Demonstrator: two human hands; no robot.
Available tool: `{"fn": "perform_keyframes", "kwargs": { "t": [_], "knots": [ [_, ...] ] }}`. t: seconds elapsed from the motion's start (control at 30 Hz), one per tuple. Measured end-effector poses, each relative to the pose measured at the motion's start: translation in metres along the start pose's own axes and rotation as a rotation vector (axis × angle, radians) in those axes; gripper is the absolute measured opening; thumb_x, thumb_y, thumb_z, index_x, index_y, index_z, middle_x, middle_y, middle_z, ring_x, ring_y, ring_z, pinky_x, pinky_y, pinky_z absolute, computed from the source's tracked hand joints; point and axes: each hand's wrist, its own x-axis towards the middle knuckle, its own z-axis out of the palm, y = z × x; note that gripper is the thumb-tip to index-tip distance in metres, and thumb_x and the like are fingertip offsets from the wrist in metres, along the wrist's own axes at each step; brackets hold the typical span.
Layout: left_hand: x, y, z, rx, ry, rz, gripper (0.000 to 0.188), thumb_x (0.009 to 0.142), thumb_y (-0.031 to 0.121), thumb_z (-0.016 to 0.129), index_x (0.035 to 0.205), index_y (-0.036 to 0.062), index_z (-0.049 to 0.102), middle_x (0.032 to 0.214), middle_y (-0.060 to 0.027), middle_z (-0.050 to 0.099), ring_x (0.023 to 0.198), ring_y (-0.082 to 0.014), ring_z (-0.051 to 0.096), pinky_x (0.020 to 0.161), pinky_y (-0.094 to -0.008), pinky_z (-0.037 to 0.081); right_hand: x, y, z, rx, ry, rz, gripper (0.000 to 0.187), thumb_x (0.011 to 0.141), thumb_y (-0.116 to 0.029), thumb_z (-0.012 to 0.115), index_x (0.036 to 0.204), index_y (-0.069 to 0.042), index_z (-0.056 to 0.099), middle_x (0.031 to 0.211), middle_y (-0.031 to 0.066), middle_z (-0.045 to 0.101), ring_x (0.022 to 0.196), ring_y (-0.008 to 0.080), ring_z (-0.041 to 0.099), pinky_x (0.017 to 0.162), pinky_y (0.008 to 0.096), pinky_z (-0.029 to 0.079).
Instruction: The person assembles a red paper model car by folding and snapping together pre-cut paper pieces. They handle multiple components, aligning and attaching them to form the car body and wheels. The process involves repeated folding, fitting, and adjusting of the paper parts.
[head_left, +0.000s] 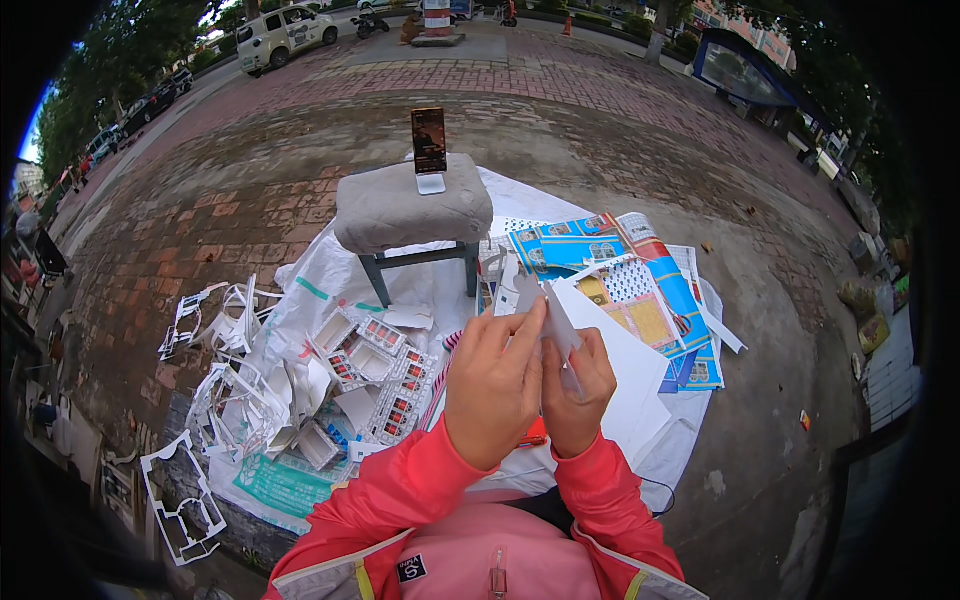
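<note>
Both hands are together in front of my chest, around a folded piece of pale card [562, 318]. My left hand [490, 385] is closed on its left side, with the index finger lying along the card toward its upper end. My right hand [580, 392] pinches the lower right part between thumb and fingers. The card is tilted upward, and my fingers hide its lower portion. Beneath the hands a white sheet [635, 405] lies on the ground cover, and a small red object [535, 432] shows partly below my wrists.
A padded stool [400, 208] ahead carries a phone [428, 140] on a stand. To the left lie small paper building models [405, 395] and white card offcuts [235, 400]. Printed blue card sheets [570, 243] are at the right, on a white plastic sheet [270, 440] over paving.
</note>
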Motion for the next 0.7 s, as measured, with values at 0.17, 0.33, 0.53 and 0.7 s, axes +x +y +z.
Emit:
{"fn": "perform_keyframes", "kwargs": {
  "t": [0.17,0.33,0.53,0.7],
  "knots": [
    [0.001,-0.001,0.004,-0.055,0.037,-0.013,0.039,0.085,0.0,0.059,0.124,-0.0031,0.061,0.096,-0.0168,0.062,0.088,-0.0323,0.056,0.08,-0.0395,0.047,-0.001,0.002,0.001,-0.014,0.005,-0.01,0.019,0.081,0.005,0.063,0.1,0.005,0.065,0.075,0.0134,0.052,0.063,0.0274,0.054,0.056,0.0355,0.042],
    [0.013,-0.037,-0.011,-0.539,-0.146,-0.298,0.02,0.091,0.008,0.063,0.108,-0.0024,0.068,0.089,-0.0101,0.068,0.081,-0.0179,0.063,0.074,-0.0301,0.05,0.01,0.008,-0.017,0.392,-0.208,0.314,0.02,0.086,-0.003,0.065,0.104,0.003,0.066,0.088,0.0101,0.063,0.075,0.0189,0.062,0.063,0.0305,0.048],
    [0.013,-0.059,-0.012,-0.853,-0.364,-0.467,0.018,0.092,0.013,0.067,0.103,-0.0007,0.07,0.082,-0.0046,0.069,0.073,-0.0082,0.061,0.066,-0.0232,0.048,0.016,0.012,-0.031,0.644,-0.407,0.583,0.027,0.088,-0.01,0.067,0.112,0.003,0.065,0.098,0.0072,0.069,0.083,0.0123,0.064,0.072,0.0261,0.052],
    [0.008,-0.056,-0.011,-0.74,-0.342,-0.451,0.017,0.091,0.012,0.068,0.098,-0.0028,0.068,0.083,-0.0038,0.067,0.074,-0.0072,0.06,0.066,-0.022,0.047,0.012,0.014,-0.027,0.676,-0.392,0.607,0.027,0.088,-0.01,0.068,0.111,0.003,0.065,0.094,0.007,0.069,0.08,0.0124,0.065,0.07,0.0256,0.052]
  ]
}}
